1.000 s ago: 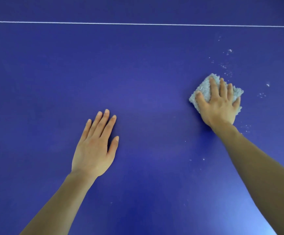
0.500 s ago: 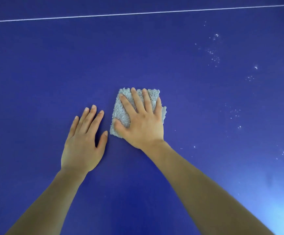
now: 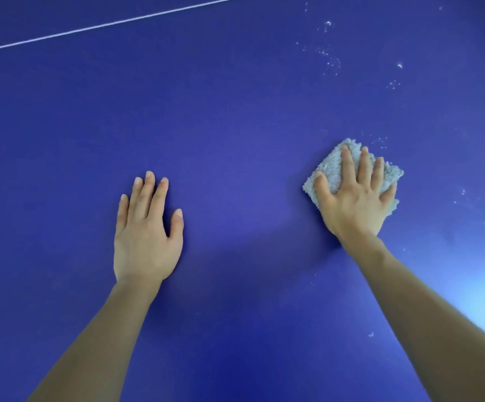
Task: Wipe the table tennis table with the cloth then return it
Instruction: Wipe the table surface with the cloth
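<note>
- The right hand [image 3: 354, 204] lies flat on the cloth [image 3: 332, 169], fingers straight and spread, pressing it onto the blue surface [image 3: 235, 111] (nothing curled round it).
- The cloth, a grey fluffy square, sits at about 3 o'clock from the left hand [image 3: 145, 236], well apart from it.
- The left hand rests palm down on the surface, fingers straight, holding nothing.
- White specks [image 3: 331, 59] lie scattered from 12 to 3 o'clock of the cloth.
- A white line [image 3: 105, 24] runs at 11 o'clock of the left hand.
</note>
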